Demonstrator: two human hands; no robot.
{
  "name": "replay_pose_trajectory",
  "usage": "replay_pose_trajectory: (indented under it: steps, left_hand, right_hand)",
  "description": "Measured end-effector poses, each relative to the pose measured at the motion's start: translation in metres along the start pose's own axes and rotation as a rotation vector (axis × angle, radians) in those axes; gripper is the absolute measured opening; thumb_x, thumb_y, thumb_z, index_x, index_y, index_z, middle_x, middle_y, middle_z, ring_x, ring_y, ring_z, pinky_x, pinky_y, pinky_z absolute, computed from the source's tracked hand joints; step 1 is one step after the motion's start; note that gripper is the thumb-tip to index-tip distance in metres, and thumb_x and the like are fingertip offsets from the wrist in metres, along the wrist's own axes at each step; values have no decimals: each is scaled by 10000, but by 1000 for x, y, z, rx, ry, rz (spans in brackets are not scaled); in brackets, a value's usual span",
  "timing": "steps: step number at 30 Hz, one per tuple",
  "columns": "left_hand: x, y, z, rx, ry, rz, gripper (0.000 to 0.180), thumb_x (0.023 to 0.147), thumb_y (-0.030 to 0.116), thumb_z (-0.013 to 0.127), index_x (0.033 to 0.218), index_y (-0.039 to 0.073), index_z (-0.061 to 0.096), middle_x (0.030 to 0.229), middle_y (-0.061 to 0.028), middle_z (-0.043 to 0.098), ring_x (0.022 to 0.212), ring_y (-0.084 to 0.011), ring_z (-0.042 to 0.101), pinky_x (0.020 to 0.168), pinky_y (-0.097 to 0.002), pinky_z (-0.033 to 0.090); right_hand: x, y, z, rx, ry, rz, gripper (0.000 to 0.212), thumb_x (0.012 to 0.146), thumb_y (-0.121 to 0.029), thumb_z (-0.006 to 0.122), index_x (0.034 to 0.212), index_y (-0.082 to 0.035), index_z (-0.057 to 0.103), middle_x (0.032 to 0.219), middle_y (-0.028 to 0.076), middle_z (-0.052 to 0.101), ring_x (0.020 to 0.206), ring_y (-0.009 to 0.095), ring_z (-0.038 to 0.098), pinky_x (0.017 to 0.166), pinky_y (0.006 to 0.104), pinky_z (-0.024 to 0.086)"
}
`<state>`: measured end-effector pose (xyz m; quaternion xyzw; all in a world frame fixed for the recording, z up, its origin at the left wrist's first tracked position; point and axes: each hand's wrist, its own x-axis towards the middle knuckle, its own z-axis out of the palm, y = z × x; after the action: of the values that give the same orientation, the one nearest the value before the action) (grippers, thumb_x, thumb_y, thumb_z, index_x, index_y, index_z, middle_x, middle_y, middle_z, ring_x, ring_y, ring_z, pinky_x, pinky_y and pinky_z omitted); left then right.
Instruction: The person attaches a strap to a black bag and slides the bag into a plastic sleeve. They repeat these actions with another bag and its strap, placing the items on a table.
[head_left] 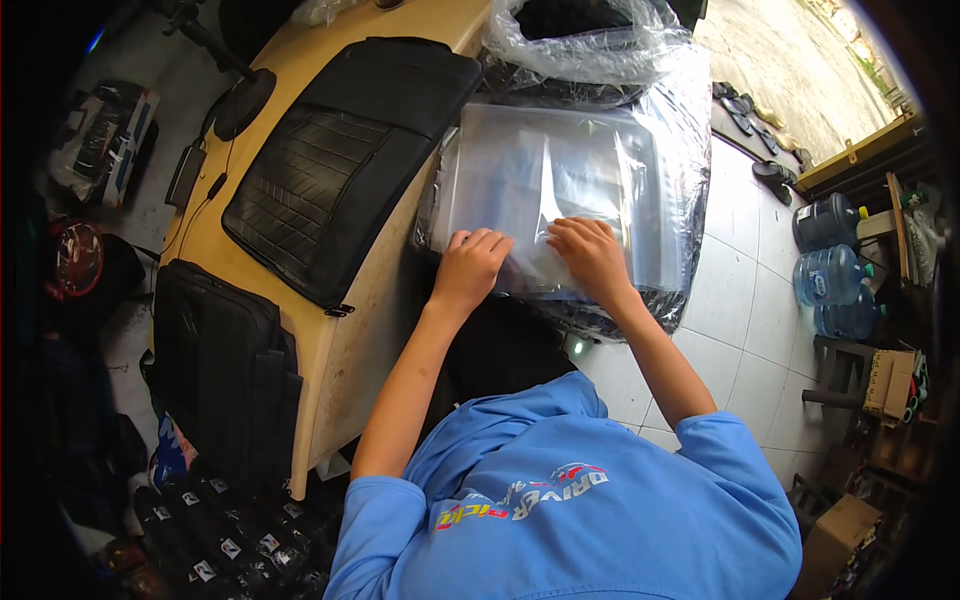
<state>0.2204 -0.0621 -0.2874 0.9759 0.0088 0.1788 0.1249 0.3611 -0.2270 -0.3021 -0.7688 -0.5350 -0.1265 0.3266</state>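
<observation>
A stack of clear, flat plastic bags lies in front of me on a bundle wrapped in shiny plastic. At the near left part of the stack, my left hand rests with its fingers bent and closed on the plastic. My right hand is a short way to the right, its fingertips also drawn together on the clear film. Both forearms reach in from below. The thumbs are partly hidden, and I cannot tell how many layers the fingers grip.
On the wooden table to the left lies a black quilted case with a zip. A black bag stands by its near end. Crumpled clear wrap sits behind the stack. Large water bottles and sandals are on the right.
</observation>
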Motion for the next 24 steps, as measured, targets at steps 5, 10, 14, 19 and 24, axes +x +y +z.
replay_pose_trajectory:
  steps: [5,10,14,19,24]
  left_hand:
    - [2,-7,-11,69,156,-72,209,744,16,600,947,62,622,894,-62,643,855,-219,616,783,-345,443]
    - [20,-6,-44,-11,476,-114,152,751,15,618,895,63,626,838,-58,630,799,-215,615,722,-332,448]
    - [50,10,-98,14,701,-97,102,766,25,643,857,70,629,815,-61,619,742,-223,612,653,-323,464]
    - [74,14,-181,65,947,-86,68,796,91,673,832,56,627,801,-55,613,683,-191,603,529,-282,467]
    - [75,3,-272,121,1160,41,55,784,83,694,807,73,645,817,-38,626,682,-132,614,483,-231,476]
  right_hand:
    - [22,9,-22,-2,60,-45,126,799,-174,654,874,-77,626,831,53,663,789,220,630,713,329,465]
    - [61,23,-62,-92,244,-142,114,774,-127,690,793,-56,602,686,54,624,593,205,612,544,304,482]
    - [104,16,-115,-152,319,-287,145,770,-144,705,835,-52,613,682,42,626,560,173,606,492,292,480]
    - [138,-9,-179,-230,118,-362,326,769,-164,702,1063,-88,583,832,81,660,723,209,663,605,288,534]
    - [148,-22,-234,-153,-118,0,165,826,-138,651,970,-59,661,802,112,674,693,227,655,662,329,508]
